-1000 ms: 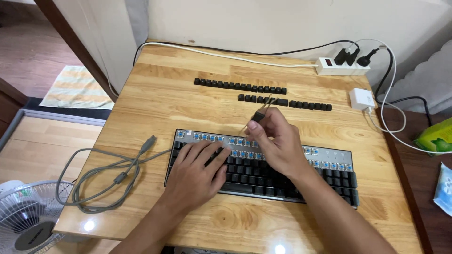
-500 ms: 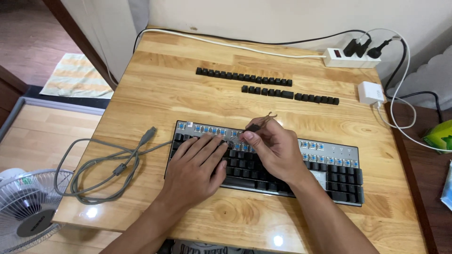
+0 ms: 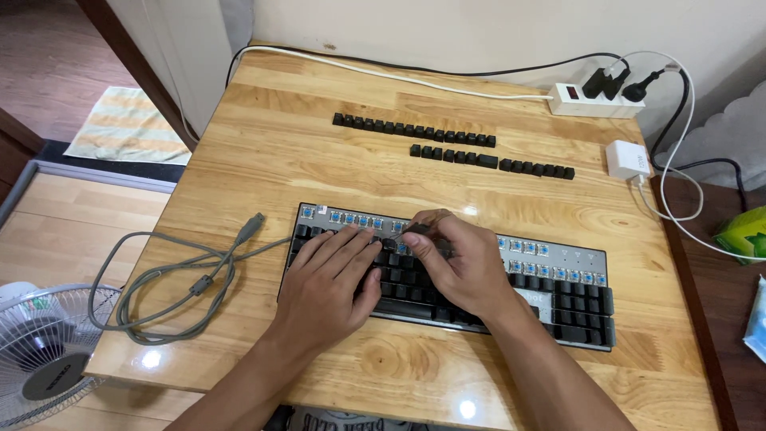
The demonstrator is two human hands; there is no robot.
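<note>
Seen from the head camera I am watching, a person works over a black mechanical keyboard lying near the front edge of a wooden counter. The left hand lies flat on the keys at the keyboard's left end, fingers spread and holding nothing. The right hand has its fingers pinched closed around a small dark keycap puller, its tip down at a key in the upper rows; I cannot tell whether the tool has hold of a cap.

By my reading the stripping is partly done. The top rows show bare blue switches on the grey plate, and two lines of removed black keycaps sit in order farther back on the counter. The lower rows and the right-hand block keep their caps, so most of the board remains.

The keyboard's grey cable lies coiled at left, unplugged. A white power strip and a white charger sit at the back right, and a fan stands on the floor.
</note>
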